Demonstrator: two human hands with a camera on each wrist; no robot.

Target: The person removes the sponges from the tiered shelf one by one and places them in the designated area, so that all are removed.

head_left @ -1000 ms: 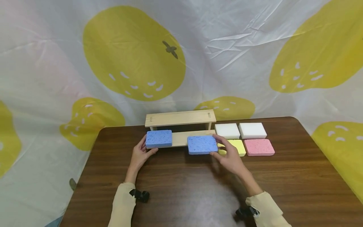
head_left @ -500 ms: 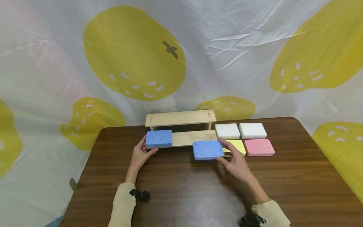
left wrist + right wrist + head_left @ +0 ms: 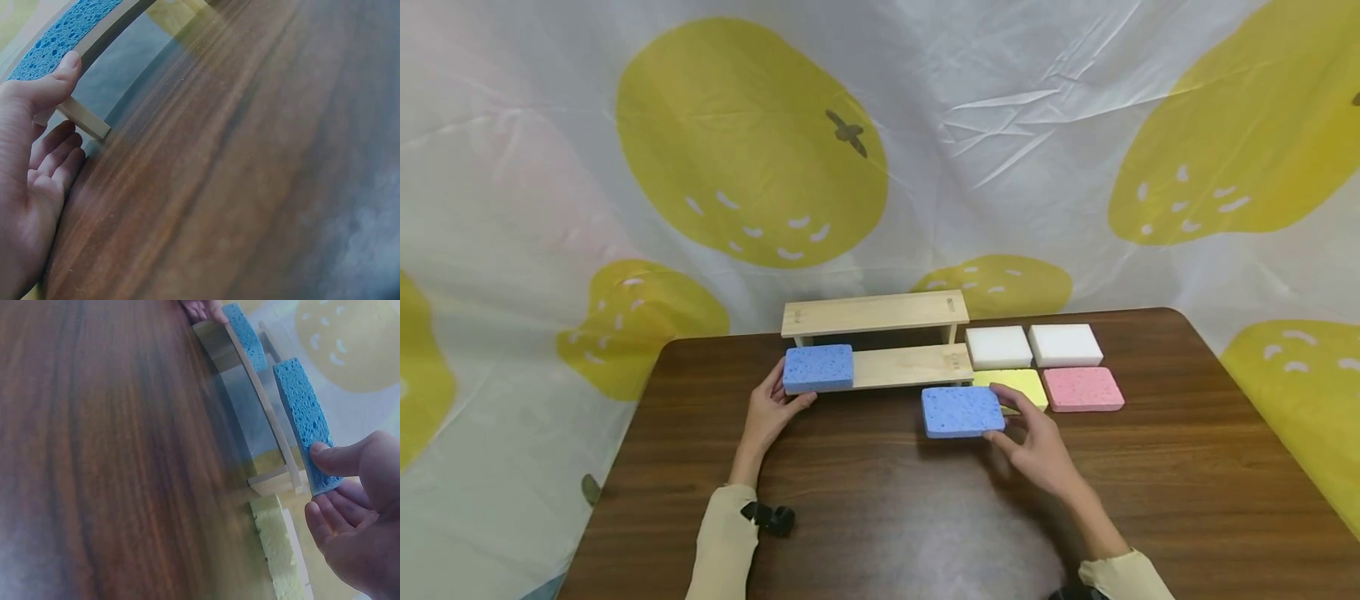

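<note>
At the left end of the wooden two-step shelf, my left hand grips the lower step. Its thumb presses the front edge just under a blue sponge lying on that step. In the left wrist view the other fingers curl below the board near a leg. My right hand pinches a second blue sponge by its right end, thumb in front and fingers behind. This sponge is held in the air, in front of the shelf's right end, and partly overlaps a yellow sponge.
Right of the shelf, a pink sponge lies beside the yellow one. Two white sponges sit in a row behind them. The upper step rises at the back, near a lemon-print curtain. Everything stands on a brown wooden table.
My right hand has drawn its blue sponge toward me and to the right, off from over the lower step. My left hand has stayed in place.
</note>
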